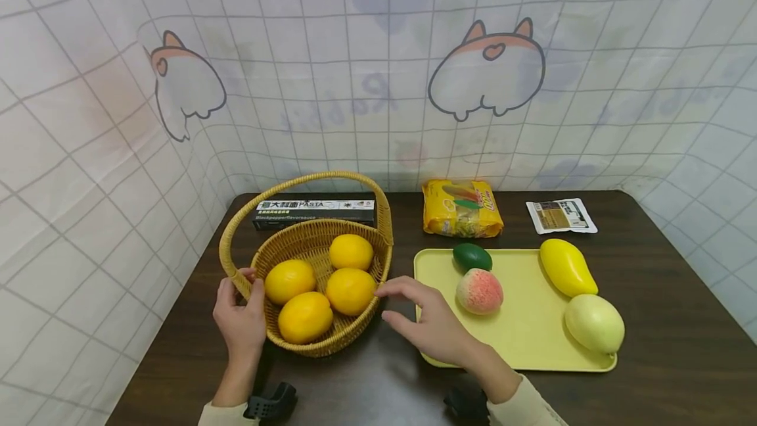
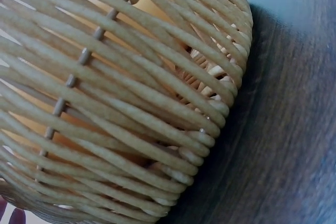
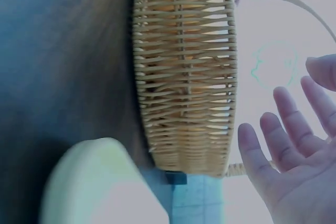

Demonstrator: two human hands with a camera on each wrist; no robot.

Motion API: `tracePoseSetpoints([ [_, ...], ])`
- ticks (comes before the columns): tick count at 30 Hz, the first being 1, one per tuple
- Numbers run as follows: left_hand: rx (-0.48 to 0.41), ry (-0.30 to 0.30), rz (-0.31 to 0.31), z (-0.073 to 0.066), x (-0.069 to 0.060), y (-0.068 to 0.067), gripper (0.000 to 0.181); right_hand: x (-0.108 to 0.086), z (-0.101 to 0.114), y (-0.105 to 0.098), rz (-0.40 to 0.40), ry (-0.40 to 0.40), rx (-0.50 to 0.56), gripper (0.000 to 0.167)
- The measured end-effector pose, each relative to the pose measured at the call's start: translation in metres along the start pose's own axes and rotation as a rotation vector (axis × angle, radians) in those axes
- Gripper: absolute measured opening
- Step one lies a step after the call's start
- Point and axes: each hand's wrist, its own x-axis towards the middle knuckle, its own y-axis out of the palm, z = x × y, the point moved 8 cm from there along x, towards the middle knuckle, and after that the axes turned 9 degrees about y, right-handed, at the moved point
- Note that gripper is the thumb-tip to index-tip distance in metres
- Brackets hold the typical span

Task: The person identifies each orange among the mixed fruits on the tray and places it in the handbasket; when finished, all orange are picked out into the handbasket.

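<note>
A woven wicker basket [image 1: 322, 348] with a tall arched handle [image 1: 304, 179] stands on the left of the table, holding several yellow lemons [image 1: 305, 317]. My left hand [image 1: 239, 314] grips the basket's left rim where the handle joins it. Just off the basket's right rim, my right hand [image 1: 434, 324] is held with fingers apart and nothing in it. The right wrist view shows that hand [image 3: 299, 166] beside the woven wall [image 3: 184, 77]. Close-up wicker [image 2: 131, 77] fills most of the left wrist view.
On the right, a yellow tray [image 1: 526, 340] bears a dark green avocado [image 1: 472, 258], a peach [image 1: 480, 292], a mango [image 1: 566, 268] and a pale yellow-green fruit [image 1: 594, 324]. Behind stand a black pasta box [image 1: 313, 217], a yellow packet [image 1: 462, 209] and a white sachet [image 1: 562, 215].
</note>
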Motion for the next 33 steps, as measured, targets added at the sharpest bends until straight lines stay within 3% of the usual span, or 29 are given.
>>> tracePoseSetpoints([
  [5, 0.028, 0.002, 0.003, 0.021, -0.001, -0.001, 0.019, -0.022, -0.011, -0.005, -0.032, 0.077, 0.034, 0.025],
  [9, 0.043, -0.013, 0.008, 0.035, -0.002, -0.003, 0.02, -0.03, -0.021, -0.006, -0.038, 0.093, 0.092, 0.023],
  [19, 0.105, 0.014, 0.063, 0.031, -0.002, -0.004, 0.018, -0.035, -0.029, -0.021, -0.072, 0.132, 0.179, 0.021],
  [22, 0.142, -0.008, 0.118, 0.03, -0.001, -0.004, 0.023, -0.036, -0.025, -0.032, -0.097, 0.13, 0.177, 0.021],
  [25, 0.168, -0.069, 0.155, 0.029, 0.0, -0.005, 0.035, -0.037, -0.018, -0.045, -0.122, 0.134, 0.139, 0.02],
  [27, 0.164, -0.072, 0.127, 0.018, 0.0, -0.008, 0.044, -0.038, -0.013, -0.056, -0.14, 0.133, 0.098, 0.02],
  [29, 0.113, -0.008, 0.035, -0.008, 0.003, -0.014, 0.048, -0.037, -0.005, -0.07, -0.165, 0.119, 0.022, 0.021],
  [31, 0.039, 0.121, -0.089, -0.043, 0.005, -0.021, 0.045, -0.036, 0.003, -0.084, -0.189, 0.093, -0.069, 0.022],
  [33, -0.038, 0.287, -0.179, -0.08, 0.007, -0.025, 0.038, -0.034, 0.009, -0.098, -0.218, 0.079, -0.172, 0.025],
])
